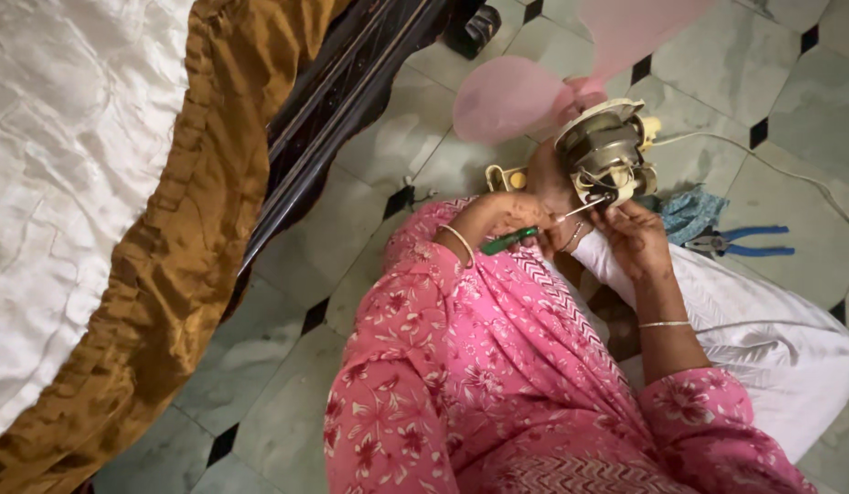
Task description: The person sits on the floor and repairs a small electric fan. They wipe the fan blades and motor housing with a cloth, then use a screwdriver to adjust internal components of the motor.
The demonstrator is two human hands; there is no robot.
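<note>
I sit on a tiled floor with a fan motor (607,151) held up before me; its pink blades (511,96) are still attached behind it. My left hand (502,215) grips a green-handled screwdriver (511,241) whose metal shaft reaches the lower rim of the motor. My right hand (636,236) rests against the motor's underside, fingers curled at the housing. Both wrists wear thin bangles. The screwdriver tip is too small to make out.
Blue-handled pliers (740,242) and a crumpled blue cloth (689,212) lie on the floor to the right. A white cord (772,165) runs off from the motor. A small yellow part (505,177) lies by my left hand. A bed with a white sheet (68,165), golden cover (182,229) and dark frame (342,91) fills the left.
</note>
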